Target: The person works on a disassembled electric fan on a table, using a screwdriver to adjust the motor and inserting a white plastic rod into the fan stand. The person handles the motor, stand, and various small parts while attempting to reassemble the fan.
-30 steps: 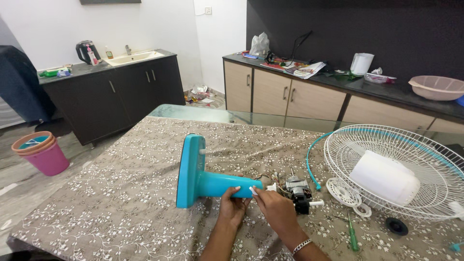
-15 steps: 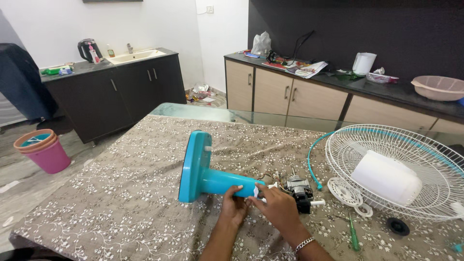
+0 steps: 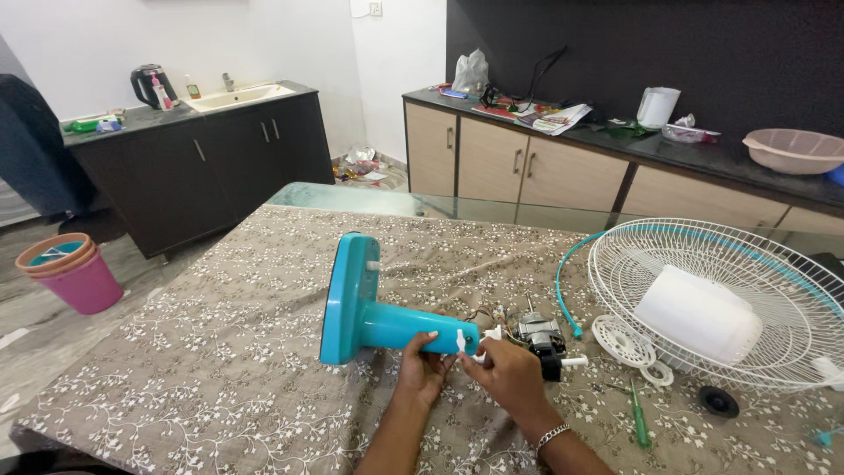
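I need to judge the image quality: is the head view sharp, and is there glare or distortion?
Head view: even daylight, soft shadows; both hands, left hand and right hand, and the teal fan stand are sharp; the glass table edge reflects light; wide lens bends the wire fan guard at the frame edge.

— What's in the hands?

— The left hand [image 3: 422, 374] grips the teal fan stand [image 3: 369, 308] lying on the table [image 3: 220, 352]; the right hand [image 3: 505, 374] pinches a white part at its end.

— And at three o'clock?

— The motor [image 3: 538, 334], then the white fan guard [image 3: 712, 299]; the wires are perhaps attached.
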